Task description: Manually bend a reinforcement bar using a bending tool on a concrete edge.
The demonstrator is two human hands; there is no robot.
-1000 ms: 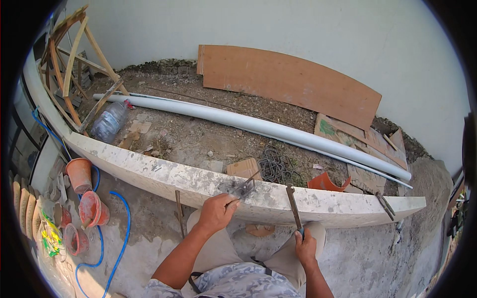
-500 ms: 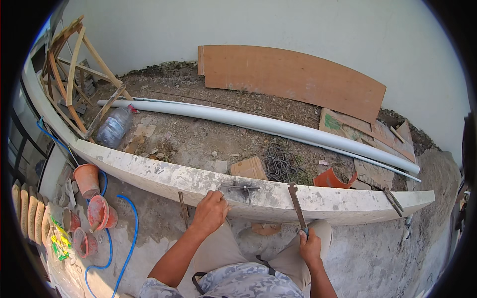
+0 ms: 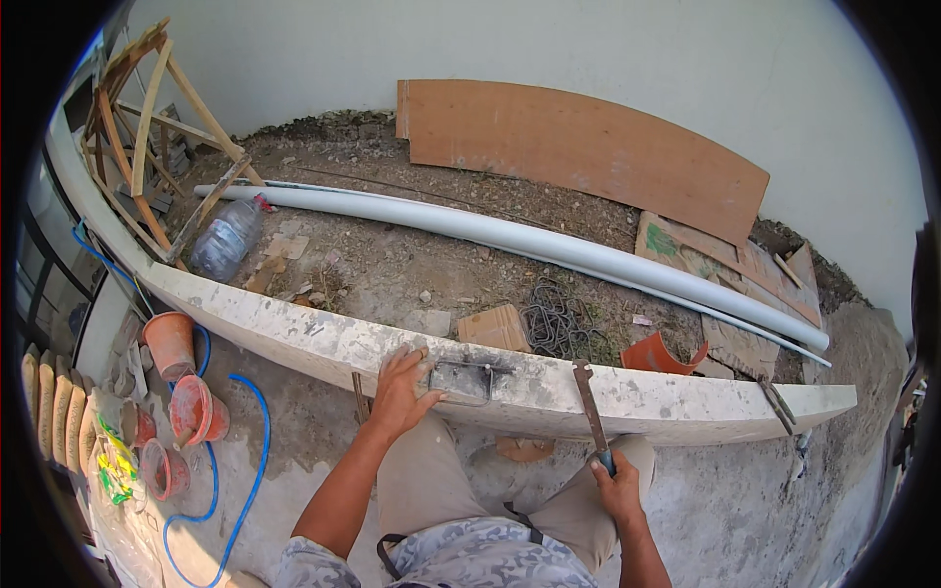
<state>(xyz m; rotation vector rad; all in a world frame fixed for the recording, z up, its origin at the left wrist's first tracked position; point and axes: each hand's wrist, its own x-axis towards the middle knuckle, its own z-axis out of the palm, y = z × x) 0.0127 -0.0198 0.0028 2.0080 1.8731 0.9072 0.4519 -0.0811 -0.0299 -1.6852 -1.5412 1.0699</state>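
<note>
My left hand [image 3: 397,394] rests at the near edge of the low concrete wall [image 3: 667,394], thumb held out from the fingers. Its fingertips and thumb meet the left end of a thin steel rod [image 3: 461,400] bent into a rough rectangle; exactly how they grip it is hard to see. The rod lies by small metal pins [image 3: 490,368] on a blackened patch of the wall top. Over my right knee, my right hand [image 3: 619,485] is closed round the blue handle of a flat, notched rebar bending wrench [image 3: 590,407], its head pointing up at the wall.
Behind the wall lie a white pipe [image 3: 490,230], a wire tangle [image 3: 556,318], a cardboard box [image 3: 493,329] and a large plastic bottle [image 3: 230,238]. Orange buckets [image 3: 199,410] and a blue hose [image 3: 265,441] are at left. Metal bars [image 3: 777,404] lie across the wall's right end.
My left hand has shifted a little left and up onto the wall, its thumb now spread out, and more of the bent rod shows. My right hand and the wrench have hardly moved.
</note>
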